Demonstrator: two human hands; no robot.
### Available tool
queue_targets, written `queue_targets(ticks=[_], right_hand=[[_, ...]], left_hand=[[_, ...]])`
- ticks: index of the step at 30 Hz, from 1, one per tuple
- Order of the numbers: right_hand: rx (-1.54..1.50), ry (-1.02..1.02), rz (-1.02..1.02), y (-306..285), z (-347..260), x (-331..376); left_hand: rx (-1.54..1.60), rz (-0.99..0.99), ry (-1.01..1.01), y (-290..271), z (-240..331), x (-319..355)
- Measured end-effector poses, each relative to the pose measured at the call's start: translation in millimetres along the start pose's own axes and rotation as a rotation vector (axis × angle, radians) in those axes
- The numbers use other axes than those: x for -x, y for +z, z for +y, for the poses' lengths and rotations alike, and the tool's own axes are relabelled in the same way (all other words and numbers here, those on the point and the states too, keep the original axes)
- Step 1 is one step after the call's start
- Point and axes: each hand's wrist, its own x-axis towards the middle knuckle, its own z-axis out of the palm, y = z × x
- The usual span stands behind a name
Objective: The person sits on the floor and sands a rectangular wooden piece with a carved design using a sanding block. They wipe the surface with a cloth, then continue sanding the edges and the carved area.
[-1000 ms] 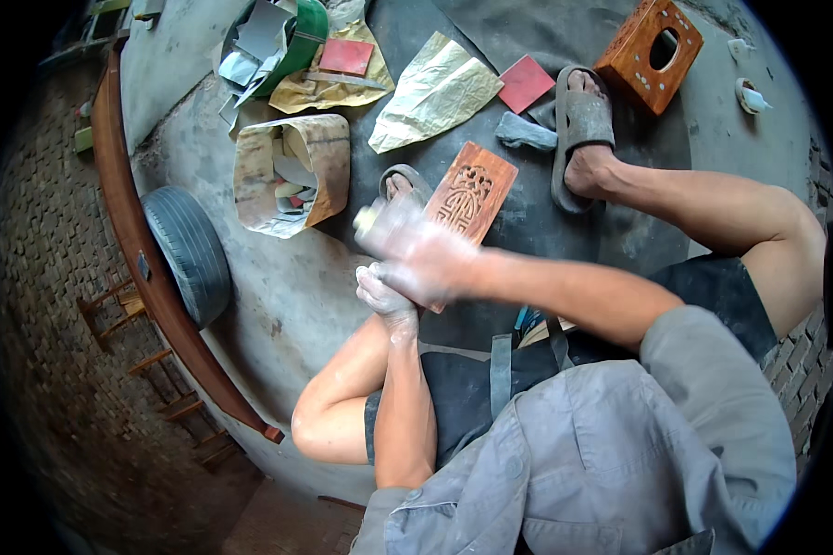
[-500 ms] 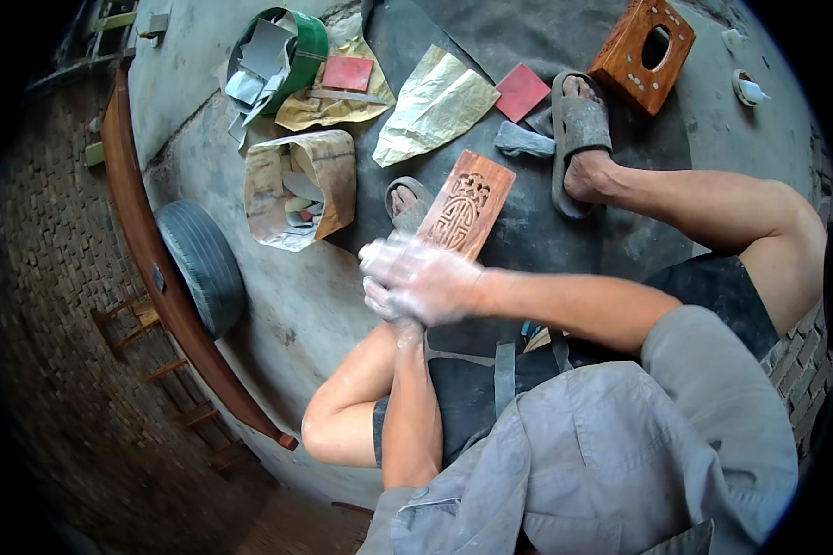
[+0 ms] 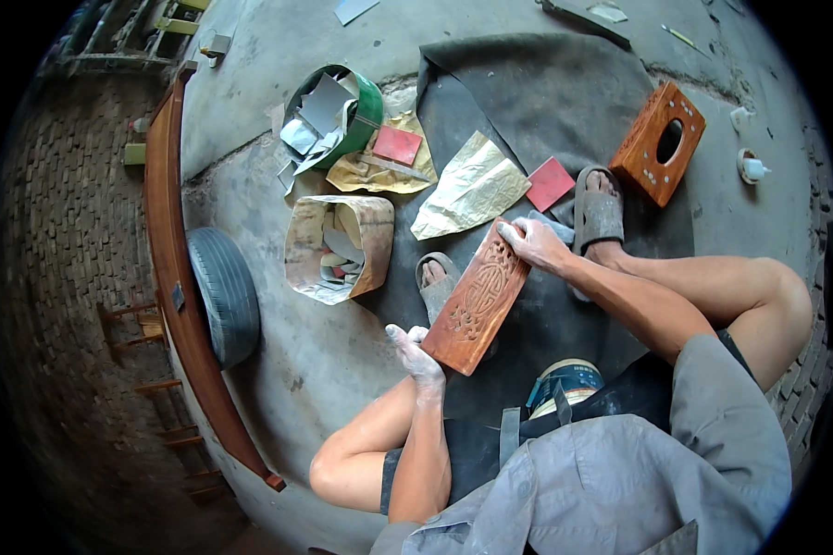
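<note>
A reddish-brown carved wooden panel (image 3: 484,298) slants over my lap, its pierced pattern facing up. My right hand (image 3: 539,244) is closed around its far end, thumb on top. My left hand (image 3: 420,359), dusted white, is at the panel's near left corner with fingers raised and spread apart. It seems to touch that corner, though the palm side is partly hidden. Behind my right hand lies a grey-blue cloth (image 3: 553,227), mostly covered. A red sanding sheet (image 3: 551,184) and a crumpled pale yellow sheet (image 3: 472,190) lie just beyond the panel.
A carved wooden tissue box (image 3: 659,143) stands at the far right. To the left are a paper bag of scraps (image 3: 379,254), a green bucket of sheets (image 3: 368,116) and a tire (image 3: 224,296) by a long wooden beam (image 3: 167,240). A round tub (image 3: 569,377) sits between my legs.
My hands were together over the panel's near end, blurred; now they are apart. The right has taken the far end, and the panel sits lower and nearer. The view has shifted.
</note>
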Motion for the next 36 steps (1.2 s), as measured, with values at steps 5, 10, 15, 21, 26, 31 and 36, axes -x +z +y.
queue_targets(ticks=[5,10,15,21,26,31,36], right_hand=[[0.122,-0.086,0.086,-50,-43,-24],[0.245,-0.25,0.04,-38,-22,-22],[0.289,-0.286,-0.059,-22,-26,-27],[0.513,-0.163,0.249,-29,-10,-106],[0.622,-0.021,0.142,-7,-12,-130],[-0.006,-0.07,0.047,-42,-12,-118],[-0.063,-0.383,0.096,-93,-69,-38]], left_hand=[[-0.18,-0.193,-0.005,48,-20,29],[-0.583,-0.427,-0.057,55,-25,40],[-0.887,-0.484,-0.076,38,-44,22],[-0.588,-0.38,0.139,113,-31,-15],[-0.736,-0.253,0.113,175,-20,-42],[-0.691,-0.156,0.036,200,0,-16],[-0.549,0.163,0.076,150,29,27]])
